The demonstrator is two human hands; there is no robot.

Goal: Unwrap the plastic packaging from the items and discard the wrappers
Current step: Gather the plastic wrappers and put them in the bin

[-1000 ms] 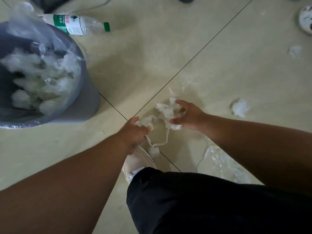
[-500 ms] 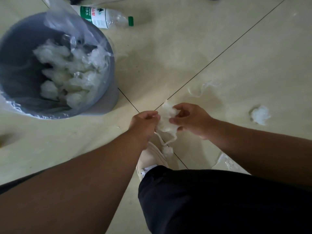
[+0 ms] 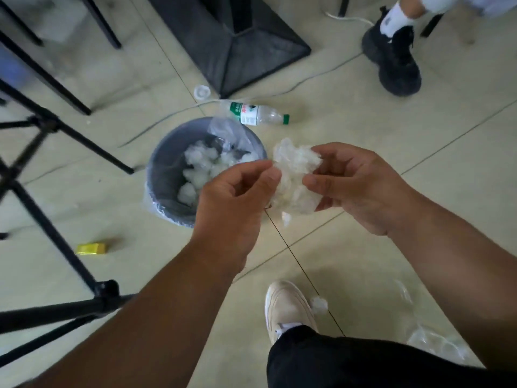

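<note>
Head view: both hands, left hand [image 3: 232, 203] and right hand [image 3: 355, 186], are now lifting the wrapper wad [image 3: 293, 177] off the floor, fingers pinching it just right of the bin [image 3: 165, 175], indicating disposal is imminent.

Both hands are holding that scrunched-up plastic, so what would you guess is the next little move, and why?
Probably carry the wad of plastic a little to the left and drop it into the grey bin. The left hand and right hand both pinch it above the floor, just right of the bin, which already holds similar crumpled wrappers.
</note>
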